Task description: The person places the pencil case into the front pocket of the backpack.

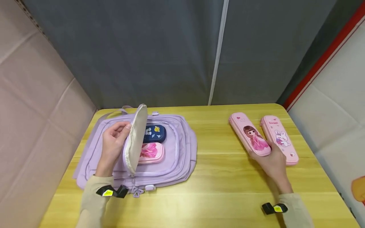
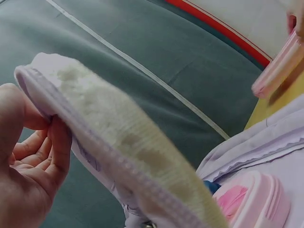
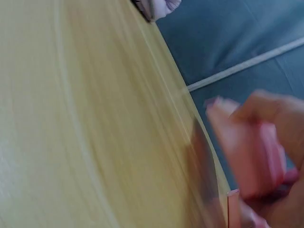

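A lilac backpack (image 1: 186,148) lies flat on the table at the left, its front pocket unzipped. My left hand (image 1: 113,139) pinches the edge of the pocket flap (image 1: 137,139) between thumb and fingers and holds it raised, cream lining showing. Inside the pocket lie a navy pencil case (image 1: 155,133) with space pictures and a pink pencil case (image 1: 152,153), both partly hidden by the flap. Over at the right, my right hand (image 1: 272,160) grips the lower end of a pink pencil case with a doll picture (image 1: 251,134); in the right wrist view it is blurred, its shadow on the table.
A pink pencil case with a rabbit (image 1: 280,139) lies on the table just right of the right hand. The yellow wood-grain table (image 1: 214,190) stretches between backpack and cases. A grey curtain (image 1: 156,53) hangs behind, with pale panels at both sides.
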`<state>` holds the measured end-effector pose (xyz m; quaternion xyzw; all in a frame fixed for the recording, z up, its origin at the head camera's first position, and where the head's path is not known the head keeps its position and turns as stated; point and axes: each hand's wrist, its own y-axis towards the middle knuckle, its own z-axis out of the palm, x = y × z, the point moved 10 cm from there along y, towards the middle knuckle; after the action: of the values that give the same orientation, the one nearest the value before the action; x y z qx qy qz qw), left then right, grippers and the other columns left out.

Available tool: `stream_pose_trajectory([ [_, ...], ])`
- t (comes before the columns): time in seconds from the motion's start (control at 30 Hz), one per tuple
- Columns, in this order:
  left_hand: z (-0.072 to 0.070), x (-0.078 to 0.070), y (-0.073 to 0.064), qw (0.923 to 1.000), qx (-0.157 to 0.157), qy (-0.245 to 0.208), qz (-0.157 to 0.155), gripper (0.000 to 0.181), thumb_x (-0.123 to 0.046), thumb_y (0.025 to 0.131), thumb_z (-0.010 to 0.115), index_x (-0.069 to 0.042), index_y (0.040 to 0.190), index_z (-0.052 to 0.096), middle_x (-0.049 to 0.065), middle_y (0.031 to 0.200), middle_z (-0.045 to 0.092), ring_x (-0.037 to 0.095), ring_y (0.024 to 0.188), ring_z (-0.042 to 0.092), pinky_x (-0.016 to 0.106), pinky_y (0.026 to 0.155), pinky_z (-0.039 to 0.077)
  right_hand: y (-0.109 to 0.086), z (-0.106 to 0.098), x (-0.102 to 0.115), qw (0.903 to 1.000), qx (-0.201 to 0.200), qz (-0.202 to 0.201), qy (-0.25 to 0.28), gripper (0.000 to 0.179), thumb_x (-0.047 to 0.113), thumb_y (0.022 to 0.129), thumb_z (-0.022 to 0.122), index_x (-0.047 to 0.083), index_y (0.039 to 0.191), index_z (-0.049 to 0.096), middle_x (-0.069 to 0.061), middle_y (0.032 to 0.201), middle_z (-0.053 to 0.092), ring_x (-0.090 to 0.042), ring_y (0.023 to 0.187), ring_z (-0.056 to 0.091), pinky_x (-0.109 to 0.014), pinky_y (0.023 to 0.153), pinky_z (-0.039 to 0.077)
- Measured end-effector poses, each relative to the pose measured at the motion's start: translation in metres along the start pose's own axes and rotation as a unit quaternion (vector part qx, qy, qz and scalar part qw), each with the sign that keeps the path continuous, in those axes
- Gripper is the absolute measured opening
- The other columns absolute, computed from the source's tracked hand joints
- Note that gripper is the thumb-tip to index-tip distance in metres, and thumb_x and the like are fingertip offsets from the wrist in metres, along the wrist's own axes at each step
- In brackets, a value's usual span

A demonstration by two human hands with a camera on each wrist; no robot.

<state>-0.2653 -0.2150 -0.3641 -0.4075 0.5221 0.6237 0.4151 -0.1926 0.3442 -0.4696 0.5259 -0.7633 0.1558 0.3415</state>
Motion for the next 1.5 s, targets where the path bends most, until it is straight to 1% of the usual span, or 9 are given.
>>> stream_pose_trajectory([
  [0.1,-0.001,-0.003,0.002,1.0,-0.003,0.003,0.0,0.02,0.005,0.095,0.061,-0.011,0.093,0.073,-0.004,0.08,0.072,0.004,0.07,0.066,0.016,0.065,0.054,0.003,0.003,0.002,0.9984,0.013,0.004,0.056,0.09,0.041,0.08,0.085,0.001,0.149,0.044,-0.027,0.144,0.053,-0.037,0.128,0.049,-0.053,0.111,0.038],
  [0.2,-0.002,-0.006,0.004,0.9999,0.005,0.007,0.005,0.019,0.005,0.095,0.061,-0.01,0.094,0.073,-0.004,0.082,0.073,0.005,0.072,0.067,0.016,0.067,0.055,0.006,0.008,0.01,0.9955,0.031,-0.003,0.09,0.086,0.04,0.083,0.083,0.006,0.152,0.043,-0.021,0.149,0.05,-0.026,0.132,0.045,-0.033,0.116,0.034],
  [0.3,-0.002,-0.009,0.005,0.9997,0.018,0.014,0.006,0.02,0.005,0.095,0.062,-0.011,0.095,0.073,-0.004,0.083,0.074,0.004,0.073,0.068,0.016,0.068,0.056,0.005,0.016,0.024,0.9919,0.044,-0.038,0.113,0.078,0.031,0.084,0.084,0.006,0.148,0.047,-0.018,0.145,0.053,-0.008,0.124,0.047,-0.01,0.105,0.032],
  [0.4,-0.005,-0.011,0.005,0.9996,0.024,0.015,0.004,0.021,0.006,0.095,0.061,-0.011,0.094,0.074,-0.004,0.082,0.074,0.005,0.072,0.067,0.016,0.066,0.056,0.002,0.029,0.041,0.9859,0.069,-0.075,0.133,0.074,0.026,0.084,0.084,0.006,0.146,0.05,-0.017,0.141,0.055,0.005,0.114,0.046,0.0,0.094,0.032],
  [0.6,0.0,-0.012,0.012,0.9994,0.034,-0.004,0.007,0.022,0.006,0.096,0.061,-0.012,0.094,0.074,-0.003,0.08,0.073,0.005,0.069,0.066,0.017,0.063,0.055,-0.003,0.048,0.067,0.9732,0.13,-0.104,0.158,0.073,0.026,0.085,0.083,0.01,0.147,0.048,-0.014,0.145,0.053,-0.001,0.118,0.047,0.0,0.096,0.034],
  [0.83,0.014,-0.017,0.023,0.9983,0.052,0.01,0.026,0.022,0.005,0.095,0.061,-0.012,0.094,0.074,-0.004,0.08,0.073,0.004,0.069,0.067,0.017,0.064,0.056,-0.005,0.059,0.092,0.9616,0.171,-0.142,0.161,0.074,0.024,0.084,0.083,0.011,0.147,0.048,-0.013,0.146,0.053,-0.01,0.123,0.048,-0.002,0.1,0.034],
  [1.17,0.015,-0.023,0.02,0.9977,0.046,0.021,0.045,0.023,0.008,0.094,0.06,-0.011,0.095,0.073,-0.005,0.082,0.073,0.004,0.072,0.067,0.016,0.068,0.055,-0.014,0.079,0.123,0.9364,0.228,-0.185,0.192,0.07,0.019,0.08,0.087,0.014,0.142,0.054,-0.008,0.137,0.06,-0.01,0.119,0.055,-0.009,0.1,0.042],
  [1.3,0.014,-0.023,0.021,0.9981,0.039,0.016,0.045,0.022,0.008,0.094,0.061,-0.011,0.095,0.073,-0.005,0.082,0.073,0.004,0.071,0.067,0.016,0.067,0.055,-0.017,0.091,0.142,0.9247,0.257,-0.203,0.195,0.072,0.02,0.077,0.089,0.014,0.14,0.055,-0.007,0.137,0.061,-0.017,0.123,0.057,-0.017,0.106,0.044],
  [1.5,0.014,-0.021,0.021,0.9984,0.035,0.004,0.045,0.023,0.009,0.093,0.061,-0.011,0.093,0.073,-0.004,0.082,0.073,0.004,0.071,0.067,0.016,0.067,0.055,-0.019,0.112,0.169,0.9102,0.292,-0.223,0.191,0.074,0.026,0.076,0.089,0.016,0.141,0.056,-0.004,0.14,0.061,-0.022,0.128,0.057,-0.041,0.112,0.045],
])
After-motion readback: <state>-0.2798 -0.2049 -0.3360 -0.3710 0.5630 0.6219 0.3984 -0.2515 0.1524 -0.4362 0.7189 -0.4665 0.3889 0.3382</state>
